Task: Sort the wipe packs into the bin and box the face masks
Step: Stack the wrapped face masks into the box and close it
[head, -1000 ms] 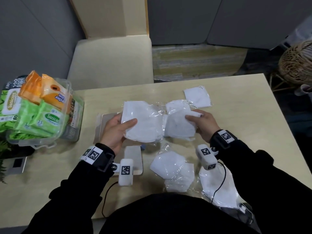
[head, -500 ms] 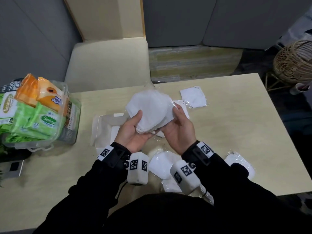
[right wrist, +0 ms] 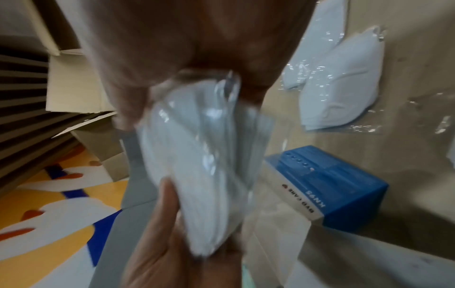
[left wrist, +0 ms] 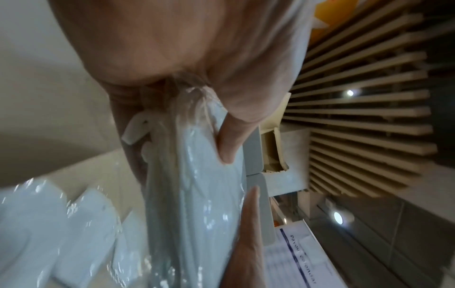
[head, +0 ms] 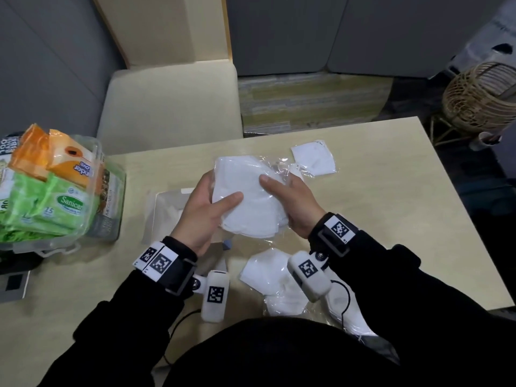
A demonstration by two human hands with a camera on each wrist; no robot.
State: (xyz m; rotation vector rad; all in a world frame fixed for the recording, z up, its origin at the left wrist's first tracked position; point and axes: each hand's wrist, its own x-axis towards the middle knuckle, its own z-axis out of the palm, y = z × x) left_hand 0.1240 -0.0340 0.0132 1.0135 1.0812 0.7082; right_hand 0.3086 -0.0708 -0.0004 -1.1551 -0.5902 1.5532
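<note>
- A stack of white folded face masks in clear crinkled plastic sleeves (head: 248, 202) is held above the middle of the pale beige tabletop (head: 391, 174), clamped between both hands.
- The left hand (head: 202, 216) is closed on the stack's left edge, with the thumb laid across the top sleeve and the fingers underneath.
- The right hand (head: 293, 202) is closed on the right edge, the thumb pressed on top and the fingers curled below.
- In the wrist views the held stack (left wrist: 197, 194) is seen edge-on, several thin layers deep, with glossy wrinkles in the plastic (right wrist: 204, 165).
- More sleeved white masks (head: 273, 277) lie on the tabletop near the body, and one further sleeved mask (head: 314, 160) lies beyond the hands.
- A blue and white cardboard mask box (right wrist: 329, 187) stands open on the tabletop below the hands; "KN95" and "BYD CARE" are printed on its white edge.
- At the left edge of the tabletop a clear plastic bin (head: 109, 210) is filled with green wipe packs (head: 53, 208) marked "Sanicare" and "15", with orange packs (head: 53, 157) on top.
</note>
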